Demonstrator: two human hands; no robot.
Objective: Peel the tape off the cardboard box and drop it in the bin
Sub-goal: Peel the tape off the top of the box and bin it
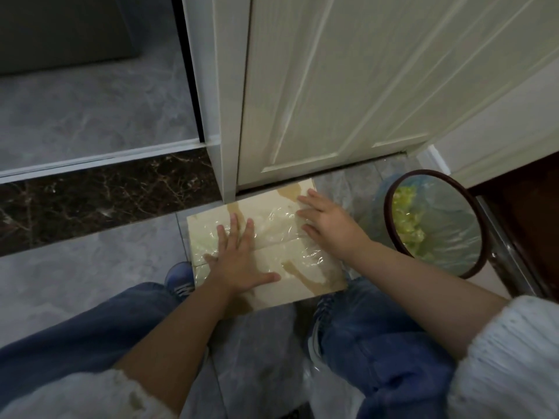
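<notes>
A pale cardboard box point(305, 282) lies flat on the grey floor against the white door, its closed flaps covered with wrinkled clear tape point(275, 225) and brown tape patches. My left hand point(239, 261) presses flat on the box's near left part, fingers spread and straight. At the box's far right edge my right hand point(326, 222) lies with its fingers stretched along the tape. Just right of the box stands the bin point(435, 225), round with a dark brown rim and a bluish bag liner, holding crumpled yellowish tape.
The white panelled door point(332, 86) and its frame rise directly behind the box. A dark marble threshold point(106, 195) runs to the left. My knees in blue jeans point(363, 337) flank the box, and a blue shoe point(180, 278) touches its left corner.
</notes>
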